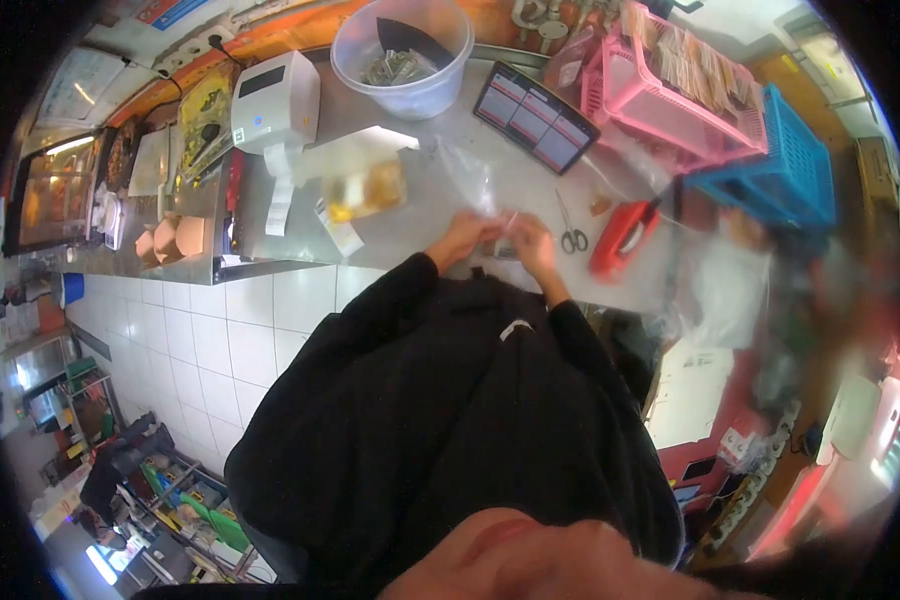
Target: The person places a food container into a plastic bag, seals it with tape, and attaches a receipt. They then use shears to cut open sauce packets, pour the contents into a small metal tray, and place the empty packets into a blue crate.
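Near the front edge of the metal counter, my left hand [459, 240] and my right hand [532, 245] are close together with bent fingers. Both pinch a thin clear plastic bag [478, 185], which stretches away from me over the counter. Scissors [573, 240] lie just right of my right hand, blades pointing away. Beyond them is a red handheld tool [622, 243], blurred, perhaps a stapler or tape sealer. Left of my left hand sits a blurred clear pack with yellow-brown contents [368, 190], and a printed paper slip [340, 230] lies beside it.
A white label printer [276, 100] with a paper strip [280, 190] hanging out stands at left. Behind are a translucent bucket [400, 95] and a tablet [537, 115]. A pink basket [670, 130] of papers and a blue crate [785, 165] fill the right.
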`<state>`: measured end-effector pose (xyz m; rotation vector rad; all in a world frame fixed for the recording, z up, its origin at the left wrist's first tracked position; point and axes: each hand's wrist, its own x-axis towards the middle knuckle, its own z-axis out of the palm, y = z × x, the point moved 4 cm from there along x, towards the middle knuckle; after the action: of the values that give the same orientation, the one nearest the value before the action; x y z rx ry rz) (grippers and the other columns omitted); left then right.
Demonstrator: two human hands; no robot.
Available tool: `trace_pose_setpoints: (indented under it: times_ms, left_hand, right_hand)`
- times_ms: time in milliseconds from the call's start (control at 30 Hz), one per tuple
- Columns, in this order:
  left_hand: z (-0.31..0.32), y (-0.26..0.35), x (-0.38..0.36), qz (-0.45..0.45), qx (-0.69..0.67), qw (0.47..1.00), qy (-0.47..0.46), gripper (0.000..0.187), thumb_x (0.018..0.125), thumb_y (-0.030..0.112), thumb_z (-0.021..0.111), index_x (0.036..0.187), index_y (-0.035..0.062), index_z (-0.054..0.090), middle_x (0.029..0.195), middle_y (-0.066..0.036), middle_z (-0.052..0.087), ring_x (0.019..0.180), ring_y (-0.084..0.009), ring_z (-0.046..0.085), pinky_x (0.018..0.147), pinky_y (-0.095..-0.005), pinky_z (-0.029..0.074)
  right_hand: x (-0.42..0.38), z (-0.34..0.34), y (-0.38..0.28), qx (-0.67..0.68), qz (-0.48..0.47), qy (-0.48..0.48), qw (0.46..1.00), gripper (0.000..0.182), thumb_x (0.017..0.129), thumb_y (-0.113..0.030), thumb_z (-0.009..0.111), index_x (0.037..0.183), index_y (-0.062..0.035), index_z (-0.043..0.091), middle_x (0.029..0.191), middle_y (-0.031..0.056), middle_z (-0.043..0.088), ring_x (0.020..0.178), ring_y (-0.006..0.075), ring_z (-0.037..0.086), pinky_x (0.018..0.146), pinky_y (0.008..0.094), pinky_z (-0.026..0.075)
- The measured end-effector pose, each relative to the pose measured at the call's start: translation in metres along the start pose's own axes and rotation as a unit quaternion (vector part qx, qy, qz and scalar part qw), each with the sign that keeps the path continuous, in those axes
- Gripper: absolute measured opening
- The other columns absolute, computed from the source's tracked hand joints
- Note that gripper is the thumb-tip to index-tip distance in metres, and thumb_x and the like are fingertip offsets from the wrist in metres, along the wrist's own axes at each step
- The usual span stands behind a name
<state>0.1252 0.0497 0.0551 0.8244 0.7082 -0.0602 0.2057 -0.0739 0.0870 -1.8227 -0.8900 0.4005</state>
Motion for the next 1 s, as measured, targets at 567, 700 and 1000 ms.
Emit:
trace_pose_setpoints:
  times_ms: [567,700,1000]
  left_hand:
    - [-0.016,-0.016,0.017,0.076,0.078,0.994,0.009,0.023,0.082,0.005,0.063,0.102,-0.0046,0.056,0.097,-0.011,0.062,0.084,-0.0186,0.063,0.074,-0.0286,0.054]
    - [-0.026,-0.017,0.029,0.161,0.306,0.938,0.031,0.021,0.079,0.009,0.066,0.094,-0.0041,0.061,0.085,-0.008,0.065,0.075,-0.0132,0.063,0.066,-0.0251,0.050]
    - [-0.028,-0.017,0.028,0.144,0.360,0.921,0.034,0.020,0.075,0.006,0.067,0.091,-0.0048,0.063,0.082,-0.007,0.066,0.070,-0.0122,0.061,0.064,-0.0254,0.048]
  right_hand:
    - [0.008,0.004,0.016,0.054,0.035,-0.019,0.998,0.020,0.083,-0.016,0.053,0.071,-0.0040,0.064,0.099,0.0073,0.065,0.095,0.0204,0.057,0.089,0.0309,0.037]
    - [0.011,0.005,0.019,0.085,0.077,-0.027,0.993,0.021,0.085,-0.019,0.055,0.074,-0.0040,0.065,0.095,0.0071,0.065,0.093,0.0204,0.057,0.088,0.0312,0.038]
    - [0.012,0.002,0.015,0.080,0.177,0.027,0.981,0.021,0.078,-0.025,0.067,0.082,-0.0049,0.065,0.089,0.0079,0.066,0.084,0.0188,0.061,0.077,0.0316,0.045]
